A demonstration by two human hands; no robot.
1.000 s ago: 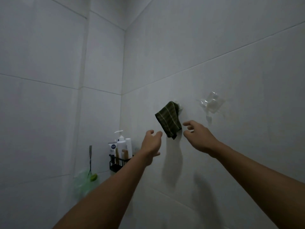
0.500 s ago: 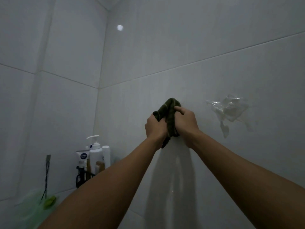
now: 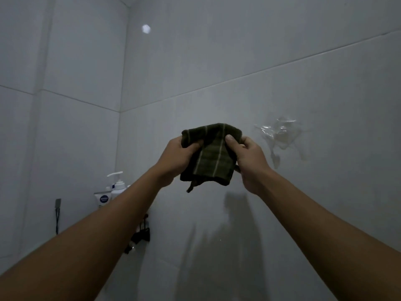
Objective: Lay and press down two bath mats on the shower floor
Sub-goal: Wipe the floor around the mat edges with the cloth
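Dark green cloth (image 3: pixel 211 153) with thin pale stripes hangs folded before the tiled wall (image 3: pixel 260 51), a loop dangling at its six o'clock. Left hand (image 3: pixel 176 157) and right hand (image 3: pixel 249 158) both pinch its top edge, at nine and three o'clock.

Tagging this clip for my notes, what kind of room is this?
Most likely a tiled shower or bathroom: pale wall tiles, a pump bottle on a corner rack, a clear wall hook.

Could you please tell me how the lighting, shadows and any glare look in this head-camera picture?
Head view: dim, greyish light; one bright glare spot high on the tiled wall; soft arm shadows fall below the dark green cloth; wide-angle lens bends the grout lines; the clear wall hook looks smeary.
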